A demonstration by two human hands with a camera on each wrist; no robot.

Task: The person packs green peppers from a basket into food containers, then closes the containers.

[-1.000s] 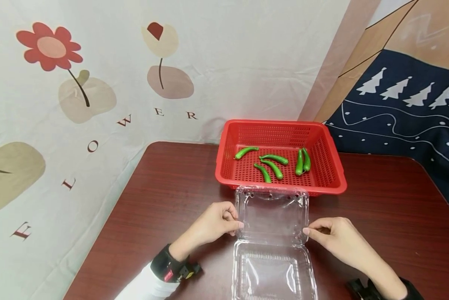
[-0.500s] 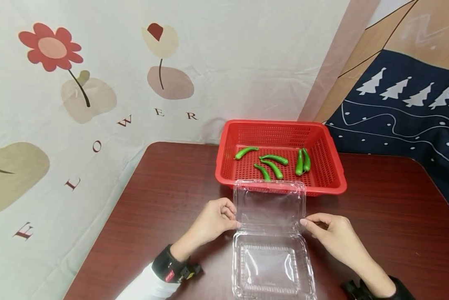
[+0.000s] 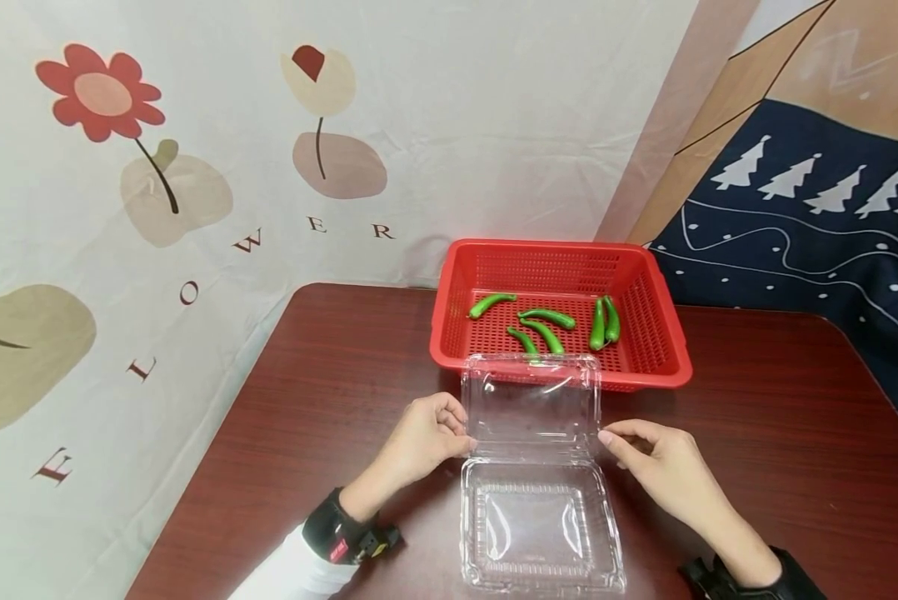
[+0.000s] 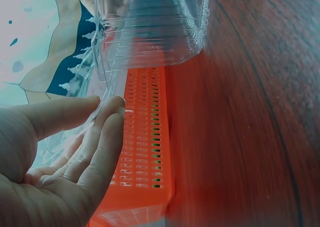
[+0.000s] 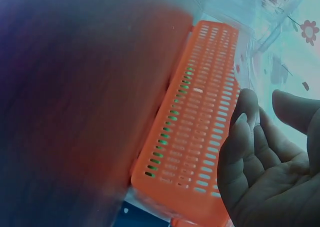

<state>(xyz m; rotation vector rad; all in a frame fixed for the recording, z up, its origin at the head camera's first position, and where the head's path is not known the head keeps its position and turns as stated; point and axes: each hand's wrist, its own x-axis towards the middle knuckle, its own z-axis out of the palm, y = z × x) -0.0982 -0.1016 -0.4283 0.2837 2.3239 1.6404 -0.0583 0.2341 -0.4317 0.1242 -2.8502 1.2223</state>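
Note:
A clear plastic clamshell container (image 3: 531,525) lies unfolded, its base nearest me and its lid (image 3: 531,408) raised at the far side. My left hand (image 3: 432,437) pinches the lid's left edge between thumb and fingers, which the left wrist view shows close up. At the lid's right edge is my right hand (image 3: 662,462), its fingers curled and its thumb tip right at the rim. In the right wrist view its thumb (image 5: 295,109) stands a little apart from the fingers, with the plastic edge at the fingertips. Inside the container nothing shows.
Behind the lid stands a red perforated basket (image 3: 674,367) with several green chili peppers (image 3: 546,317) in it. The lid overlaps its front rim in the head view. All rests on a dark red wooden table (image 3: 329,358) against printed cloth walls.
Both hands have moved the container a little away from me and to the left. Its lid now overlaps the basket's front rim more, and more of the base shows.

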